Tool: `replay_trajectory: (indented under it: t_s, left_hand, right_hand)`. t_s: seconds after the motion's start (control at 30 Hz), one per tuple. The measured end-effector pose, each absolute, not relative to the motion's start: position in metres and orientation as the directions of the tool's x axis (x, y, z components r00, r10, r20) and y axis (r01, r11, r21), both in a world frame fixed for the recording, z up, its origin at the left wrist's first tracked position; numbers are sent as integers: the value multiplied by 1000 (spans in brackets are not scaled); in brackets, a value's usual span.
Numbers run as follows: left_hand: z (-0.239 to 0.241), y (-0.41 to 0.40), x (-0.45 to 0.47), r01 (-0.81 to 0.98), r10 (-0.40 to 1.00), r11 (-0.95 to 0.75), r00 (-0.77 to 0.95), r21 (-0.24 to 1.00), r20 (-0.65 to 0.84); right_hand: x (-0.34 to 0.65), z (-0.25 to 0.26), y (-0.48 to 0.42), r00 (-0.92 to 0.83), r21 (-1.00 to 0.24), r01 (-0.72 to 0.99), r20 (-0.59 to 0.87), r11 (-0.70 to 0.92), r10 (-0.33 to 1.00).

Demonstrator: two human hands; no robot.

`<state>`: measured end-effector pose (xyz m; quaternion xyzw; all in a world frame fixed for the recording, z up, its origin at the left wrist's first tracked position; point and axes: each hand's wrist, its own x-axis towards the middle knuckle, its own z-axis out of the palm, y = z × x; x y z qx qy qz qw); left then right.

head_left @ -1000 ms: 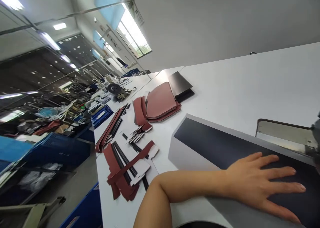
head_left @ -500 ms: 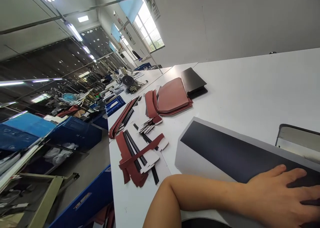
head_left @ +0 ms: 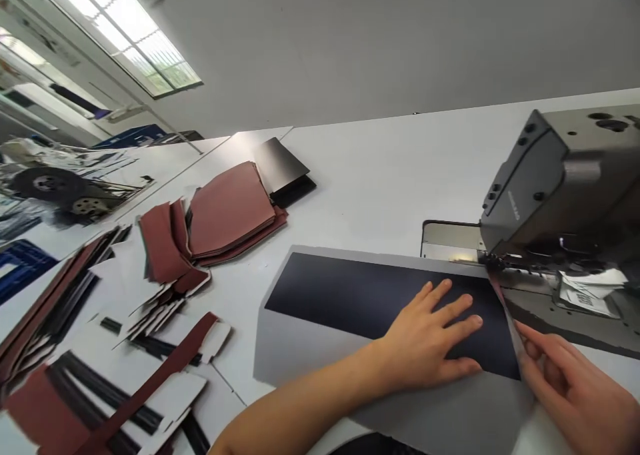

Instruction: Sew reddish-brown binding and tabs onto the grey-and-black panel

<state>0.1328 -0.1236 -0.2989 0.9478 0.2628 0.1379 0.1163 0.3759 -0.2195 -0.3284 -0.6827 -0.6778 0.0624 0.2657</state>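
My view has swung to the right, so the cluttered far side of the room has mostly slid out and my second hand has come in. At the left, a dark wheeled machine [head_left: 47, 183] stands near the wall side, blurred, and loose red-brown strips with pale backing [head_left: 160, 378] lie across the white desk [head_left: 380, 195]. Next comes a stack of red-brown, flat-cut pieces [head_left: 230, 208], with glossy black sheets [head_left: 280, 165] just beside it; both look unmoved on the desk. Then the flat rectangular sheet, dark navy with a light grey border [head_left: 340, 288], lies in front of me, and my left hand [head_left: 433, 338] rests on it palm down, fingers spread, gripping nothing. Half a second ago that hand ran off the right edge of view; now all of it shows. Farther right, a dark grey metal machine head [head_left: 530, 182], absent from the last frame, stands over the sheet's far right corner; whether it touches I cannot tell. Nearest the right edge, my right hand [head_left: 570, 382] pinches the sheet's right edge, so I judge the sheet to be steadied from two sides.
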Motion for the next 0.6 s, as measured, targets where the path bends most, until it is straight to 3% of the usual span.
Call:
replay_trajectory:
  t_s: [0.13,0.3,0.4,0.47,0.6]
  left_hand:
    - [-299,-126,134,478,539,-828,823,292,180]
    - [-302,-127,137,503,549,-824,824,261,142]
    - [-305,-127,138,514,556,-820,819,251,142]
    - [-306,-127,138,510,554,-823,819,251,150]
    - [-304,-127,139,511,557,-821,813,254,169]
  right_hand:
    - [367,-325,-217,37,-379,922,302,84,953]
    - [354,-323,-215,-133,-116,970,490,216,862]
    - [348,-318,-213,-151,-60,976,508,210,848]
    - [350,-313,-211,-144,-130,964,473,230,869]
    - [366,-302,-211,-36,-459,872,284,169,958]
